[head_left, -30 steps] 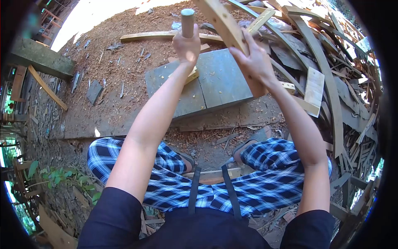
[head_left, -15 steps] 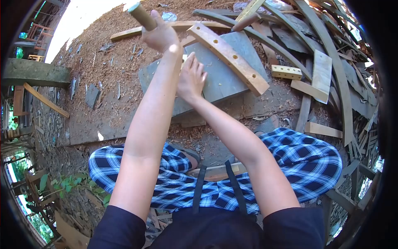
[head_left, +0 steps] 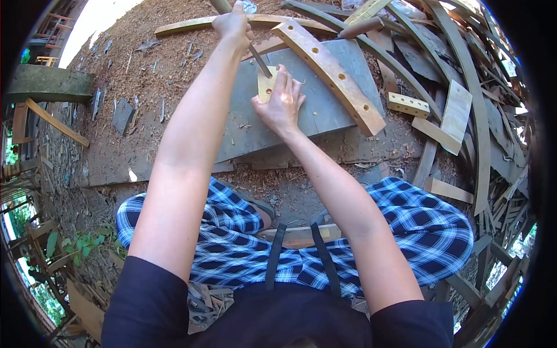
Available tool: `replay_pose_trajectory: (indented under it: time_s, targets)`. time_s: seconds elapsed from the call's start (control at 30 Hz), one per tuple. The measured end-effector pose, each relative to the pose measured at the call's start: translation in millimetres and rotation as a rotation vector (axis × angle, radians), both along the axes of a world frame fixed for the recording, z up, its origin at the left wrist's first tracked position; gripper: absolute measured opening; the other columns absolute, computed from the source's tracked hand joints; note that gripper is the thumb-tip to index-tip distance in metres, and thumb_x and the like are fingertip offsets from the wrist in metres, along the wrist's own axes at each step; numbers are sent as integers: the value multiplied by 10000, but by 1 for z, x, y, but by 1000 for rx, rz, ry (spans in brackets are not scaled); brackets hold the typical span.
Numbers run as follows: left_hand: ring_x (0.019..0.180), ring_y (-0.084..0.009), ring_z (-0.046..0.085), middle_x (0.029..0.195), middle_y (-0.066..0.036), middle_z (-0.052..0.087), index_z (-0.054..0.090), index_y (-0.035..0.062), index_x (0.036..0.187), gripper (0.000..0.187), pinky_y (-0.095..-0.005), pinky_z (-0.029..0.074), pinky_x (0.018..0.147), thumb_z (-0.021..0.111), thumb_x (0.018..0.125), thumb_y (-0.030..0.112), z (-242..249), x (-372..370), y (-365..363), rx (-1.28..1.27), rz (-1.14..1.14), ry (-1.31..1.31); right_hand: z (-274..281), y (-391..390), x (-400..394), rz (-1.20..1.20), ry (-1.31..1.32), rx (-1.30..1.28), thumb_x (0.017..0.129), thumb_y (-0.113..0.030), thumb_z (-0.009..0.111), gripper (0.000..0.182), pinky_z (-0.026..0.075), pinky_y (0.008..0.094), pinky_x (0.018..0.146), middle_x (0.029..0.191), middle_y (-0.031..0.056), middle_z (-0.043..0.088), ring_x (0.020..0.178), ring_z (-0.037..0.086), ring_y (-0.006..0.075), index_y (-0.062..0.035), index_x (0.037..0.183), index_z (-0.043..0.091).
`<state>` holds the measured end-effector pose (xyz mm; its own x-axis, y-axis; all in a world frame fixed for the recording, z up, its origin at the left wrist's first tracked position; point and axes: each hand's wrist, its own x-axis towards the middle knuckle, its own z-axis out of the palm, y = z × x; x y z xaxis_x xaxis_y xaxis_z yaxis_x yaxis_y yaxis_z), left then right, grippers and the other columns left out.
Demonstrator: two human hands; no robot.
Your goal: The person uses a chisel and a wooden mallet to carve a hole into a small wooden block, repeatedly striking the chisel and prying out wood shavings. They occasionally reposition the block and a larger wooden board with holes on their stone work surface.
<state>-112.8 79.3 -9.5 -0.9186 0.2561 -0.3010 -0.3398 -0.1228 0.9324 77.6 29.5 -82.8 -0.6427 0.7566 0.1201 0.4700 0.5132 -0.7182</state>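
Note:
My left hand (head_left: 232, 26) is closed round a chisel-like tool with a thick round wooden handle (head_left: 220, 5). Its dark metal shaft (head_left: 259, 60) slants down, the tip at a hole in a small pale wooden block (head_left: 265, 84). My right hand (head_left: 283, 104) grips this block, thumb on the near left and fingers along its right side. The block lies on a grey slab (head_left: 243, 127), partly hidden by those fingers. To the right, a longer wooden bar with several round holes (head_left: 331, 72) rests across the slab.
Another wooden-handled tool (head_left: 361, 28) lies beyond the slab. A small drilled block (head_left: 408, 105), a flat board (head_left: 456, 110) and long curved strips (head_left: 478, 133) are piled at the right. Wood chips (head_left: 145, 87) cover the ground at left, near a thick log-like piece (head_left: 49, 83).
My left hand has moved up and away, its tool turned so the shaft now shows, tip at the block. The right hand stays by the block, which is more visible. The view has shifted slightly.

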Motion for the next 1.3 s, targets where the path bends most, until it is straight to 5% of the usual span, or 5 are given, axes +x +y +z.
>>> replay_pose_trajectory:
  time_s: [0.6, 0.83, 0.97, 1.13, 1.3]
  targets:
    - [380, -40, 232, 513, 74, 301, 387, 157, 734, 350, -241, 137, 363, 661, 937, 232, 38, -6, -94, 102, -145, 13, 25, 9, 17, 54, -104, 179, 755, -437, 754, 915, 421, 516, 995, 1323, 220, 513, 1254, 471, 330, -3, 1458, 362]
    - [367, -42, 250, 510, 63, 320, 385, 131, 713, 356, -246, 157, 357, 668, 919, 193, 60, 1, -115, 191, 61, 90, 58, 46, 36, -59, 431, -1549, 892, -391, 614, 516, 583, 361, 649, 1070, 120, 631, 947, 650, 199, -37, 1263, 552]
    - [368, -46, 256, 510, 63, 321, 397, 114, 716, 348, -245, 167, 360, 677, 910, 183, 70, 4, -108, 228, 70, 168, 55, 50, 41, -114, 254, -1378, 884, -397, 633, 556, 611, 291, 691, 1117, 128, 616, 978, 652, 205, -28, 1284, 521]
    - [369, -47, 276, 511, 60, 336, 403, 107, 688, 356, -247, 182, 359, 674, 908, 179, 76, 14, -90, 312, 48, 228, 44, 39, 31, 155, -152, 265, 768, -363, 772, 578, 542, 439, 826, 1096, 148, 579, 1052, 594, 341, -33, 1200, 577]
    - [355, -57, 323, 496, 60, 371, 420, 132, 671, 374, -244, 233, 340, 683, 915, 237, 57, 25, -62, 349, 78, 230, 17, 16, 21, 153, -94, 387, 740, -316, 786, 630, 521, 421, 787, 1065, 107, 530, 1012, 556, 289, -16, 1240, 547]
